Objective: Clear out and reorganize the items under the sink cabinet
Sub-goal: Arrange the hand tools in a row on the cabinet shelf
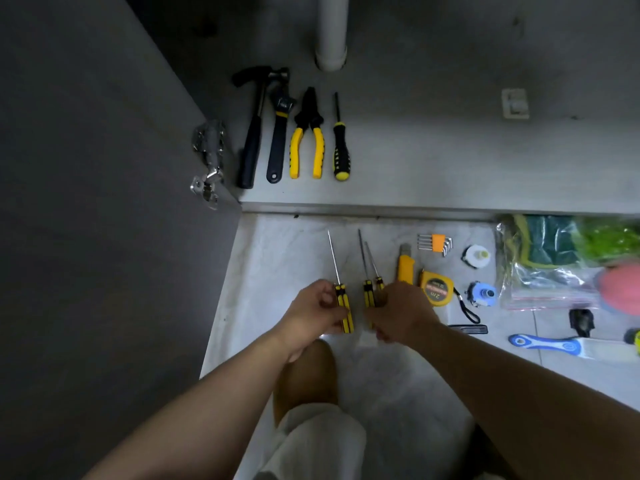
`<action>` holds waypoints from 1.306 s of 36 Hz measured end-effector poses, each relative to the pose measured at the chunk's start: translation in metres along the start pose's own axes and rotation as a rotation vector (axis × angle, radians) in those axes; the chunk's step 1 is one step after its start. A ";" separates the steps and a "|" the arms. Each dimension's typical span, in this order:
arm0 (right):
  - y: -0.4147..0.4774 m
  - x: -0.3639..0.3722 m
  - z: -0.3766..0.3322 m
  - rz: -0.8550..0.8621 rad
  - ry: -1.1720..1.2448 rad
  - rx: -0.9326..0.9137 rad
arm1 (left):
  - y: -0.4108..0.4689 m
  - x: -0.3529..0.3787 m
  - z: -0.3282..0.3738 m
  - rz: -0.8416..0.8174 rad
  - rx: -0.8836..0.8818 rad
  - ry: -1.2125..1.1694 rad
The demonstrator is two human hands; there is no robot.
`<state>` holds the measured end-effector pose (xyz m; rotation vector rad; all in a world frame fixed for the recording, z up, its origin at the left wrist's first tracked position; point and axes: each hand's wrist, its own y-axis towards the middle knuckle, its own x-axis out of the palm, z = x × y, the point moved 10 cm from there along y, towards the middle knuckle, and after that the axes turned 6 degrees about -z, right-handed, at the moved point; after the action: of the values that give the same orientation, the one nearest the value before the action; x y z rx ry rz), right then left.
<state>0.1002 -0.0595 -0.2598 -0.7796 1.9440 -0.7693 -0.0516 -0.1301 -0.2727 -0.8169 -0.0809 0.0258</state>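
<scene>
Screwdrivers (343, 306) have thin bright metal shafts and glossy yellow-black plastic handles. The pliers (308, 140) wear smooth yellow grips. The floor (277, 244) is pale, marble-like tile; the cabinet base (450, 161) matt grey. The bag (540, 271) is clear, shiny plastic.
</scene>
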 end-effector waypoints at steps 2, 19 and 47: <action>-0.012 -0.009 0.003 -0.006 0.061 -0.064 | -0.010 0.008 0.015 -0.022 0.089 0.013; -0.011 -0.177 -0.061 0.389 0.181 -0.209 | 0.043 0.006 0.224 0.349 0.469 0.300; 0.031 -0.184 -0.104 0.601 0.070 -0.502 | 0.035 0.027 0.250 0.638 0.676 1.355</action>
<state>0.0782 0.1215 -0.1487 -0.4001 2.2978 0.0588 -0.0449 0.0766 -0.1262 -0.0285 1.3991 0.0898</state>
